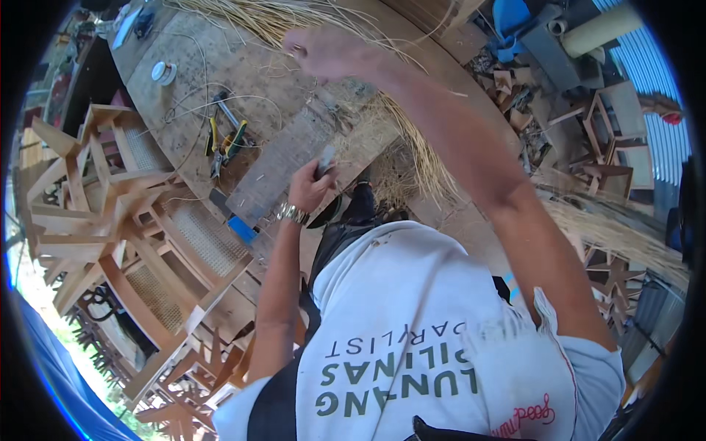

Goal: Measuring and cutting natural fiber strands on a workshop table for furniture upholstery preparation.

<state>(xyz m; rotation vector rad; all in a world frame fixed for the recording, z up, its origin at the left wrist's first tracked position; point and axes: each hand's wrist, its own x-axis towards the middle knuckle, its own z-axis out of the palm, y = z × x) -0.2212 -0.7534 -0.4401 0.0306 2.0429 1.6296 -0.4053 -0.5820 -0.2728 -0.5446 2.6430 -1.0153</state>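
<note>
My left hand [310, 188], with a metal watch on its wrist, is closed around a small grey flat object [326, 158] whose exact kind I cannot make out. It is above the edge of a worn wooden board [276, 165]. My right arm stretches across to the far side. My right hand [323, 53], blurred by motion, looks curled closed beside a bundle of long tan cane strips [250, 18]; anything inside its fingers is hidden. More cane strips [423, 158] hang over the near side of the work surface, by fine shavings.
Pliers [234, 140] with yellow-and-black handles and a white round tub [163, 72] lie on the worktable [195, 55]. A blue object [241, 229] sits near the board. Wooden chair frames with woven cane panels [206, 235] crowd the left. Scraps and more chair frames [614, 125] stand right.
</note>
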